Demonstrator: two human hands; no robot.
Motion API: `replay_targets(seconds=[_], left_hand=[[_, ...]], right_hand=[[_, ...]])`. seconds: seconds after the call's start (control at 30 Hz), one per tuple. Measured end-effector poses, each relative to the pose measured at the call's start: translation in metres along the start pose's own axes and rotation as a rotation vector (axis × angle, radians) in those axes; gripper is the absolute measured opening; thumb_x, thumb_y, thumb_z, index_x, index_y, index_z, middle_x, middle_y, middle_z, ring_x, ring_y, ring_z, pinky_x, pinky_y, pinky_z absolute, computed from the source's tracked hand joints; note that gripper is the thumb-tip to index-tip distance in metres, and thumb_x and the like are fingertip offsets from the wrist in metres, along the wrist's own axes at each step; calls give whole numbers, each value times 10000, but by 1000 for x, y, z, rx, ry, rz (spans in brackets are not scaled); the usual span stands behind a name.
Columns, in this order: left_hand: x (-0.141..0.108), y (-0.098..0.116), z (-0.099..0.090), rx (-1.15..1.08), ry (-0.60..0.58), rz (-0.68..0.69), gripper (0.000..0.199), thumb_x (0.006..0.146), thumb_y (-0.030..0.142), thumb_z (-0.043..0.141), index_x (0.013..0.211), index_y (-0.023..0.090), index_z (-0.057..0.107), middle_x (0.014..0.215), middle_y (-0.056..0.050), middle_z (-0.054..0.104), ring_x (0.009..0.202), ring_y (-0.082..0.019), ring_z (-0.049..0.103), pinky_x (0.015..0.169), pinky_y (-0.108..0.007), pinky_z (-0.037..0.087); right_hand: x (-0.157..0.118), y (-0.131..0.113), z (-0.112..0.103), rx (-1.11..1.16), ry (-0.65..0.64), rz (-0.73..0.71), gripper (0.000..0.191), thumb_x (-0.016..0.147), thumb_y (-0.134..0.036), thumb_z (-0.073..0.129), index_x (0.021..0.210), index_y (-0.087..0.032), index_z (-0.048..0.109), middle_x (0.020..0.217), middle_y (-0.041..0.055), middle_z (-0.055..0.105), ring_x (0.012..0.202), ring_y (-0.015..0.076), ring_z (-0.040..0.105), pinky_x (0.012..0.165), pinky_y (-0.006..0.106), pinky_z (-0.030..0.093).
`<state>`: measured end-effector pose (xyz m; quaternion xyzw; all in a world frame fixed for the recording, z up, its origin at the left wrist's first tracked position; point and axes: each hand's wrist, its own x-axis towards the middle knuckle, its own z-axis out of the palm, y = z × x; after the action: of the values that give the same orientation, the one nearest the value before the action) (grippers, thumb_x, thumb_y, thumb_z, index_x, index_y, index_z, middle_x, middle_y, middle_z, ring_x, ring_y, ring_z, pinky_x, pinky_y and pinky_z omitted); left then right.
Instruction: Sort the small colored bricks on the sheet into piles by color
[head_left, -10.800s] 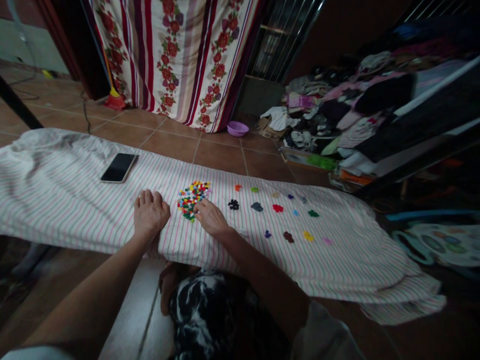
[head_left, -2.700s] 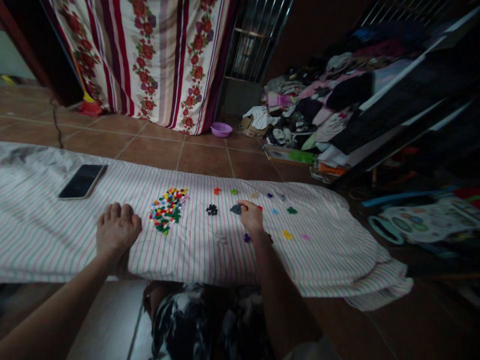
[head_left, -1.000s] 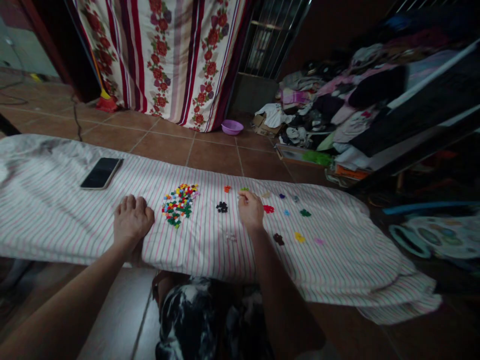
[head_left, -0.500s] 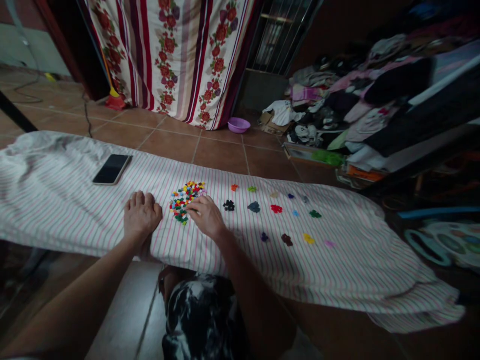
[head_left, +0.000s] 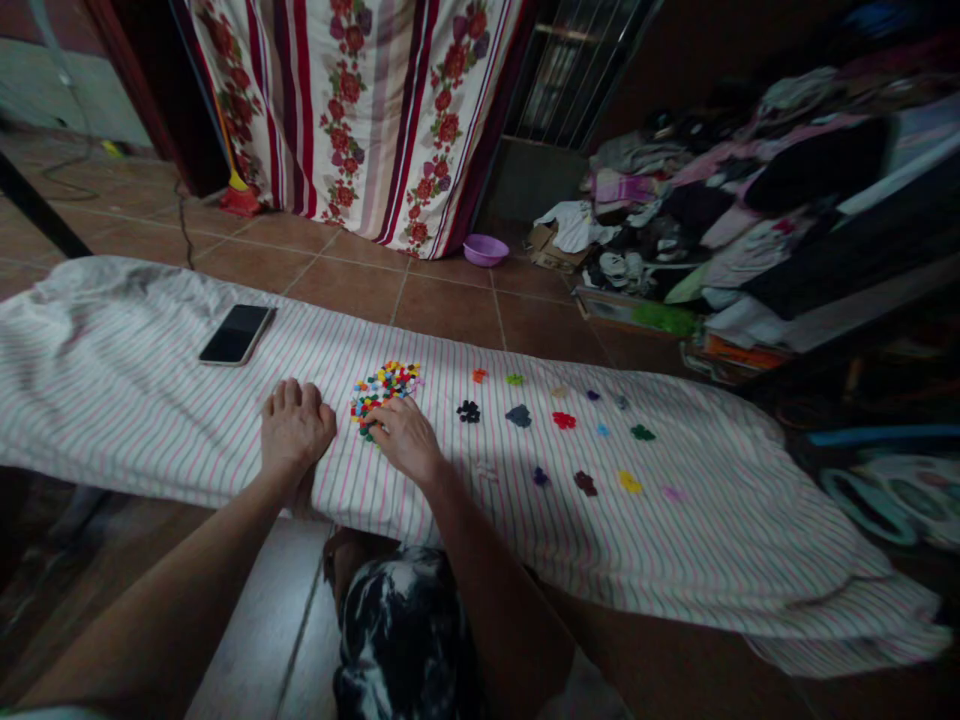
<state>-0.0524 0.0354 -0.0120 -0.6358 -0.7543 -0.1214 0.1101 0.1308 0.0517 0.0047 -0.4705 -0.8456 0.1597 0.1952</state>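
Note:
My left hand (head_left: 298, 425) rests palm down on the striped cloth (head_left: 202, 440), its fingers lying together, beside a heap of tiny mixed-colour pieces (head_left: 394, 378). Reaching into the near right side of that heap is my right hand (head_left: 409, 440). Its thumb and fingertips come together over the pieces; whatever is between them is too small to make out. Small single-colour clusters are spread to the right, among them black pieces (head_left: 469, 412), grey pieces (head_left: 518, 416), red pieces (head_left: 564, 421), dark green pieces (head_left: 643, 432), brown pieces (head_left: 585, 484) and yellow pieces (head_left: 629, 482).
A phone (head_left: 237, 335) lies on the cloth, left of the heap. Beyond the table, a purple basin (head_left: 485, 250) stands on the tiled floor by a floral curtain (head_left: 382, 120). Piled clothes (head_left: 705, 190) fill the far right. A red broom (head_left: 240, 200) leans by the doorway.
My right hand has shifted slightly toward the near side of the heap, its fingertips lower among the pieces. The whole view has moved a little; my left hand stays on the cloth.

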Motion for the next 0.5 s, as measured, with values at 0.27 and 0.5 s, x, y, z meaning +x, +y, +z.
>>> replay_targets(seconds=[0.27,0.5], left_hand=[[-1,1,-2,9,5,0,448,895,326,292,1170,84,549,1289,-213,543,1275,-333,446,1017,-435,337],[0,2,-3,-10,2,-13,436,877,314,321,1167,92,560,1287,-220,553,1273,-331,456,1010,-450,347]], right_hand=[[5,5,3,96,61,73,131,865,-168,578,947,-222,665,957,26,675,960,185,571,898,313,429],[5,16,-1,243,146,224,135,839,-192,564,946,-240,630,861,-4,689,792,147,629,760,263,485]])
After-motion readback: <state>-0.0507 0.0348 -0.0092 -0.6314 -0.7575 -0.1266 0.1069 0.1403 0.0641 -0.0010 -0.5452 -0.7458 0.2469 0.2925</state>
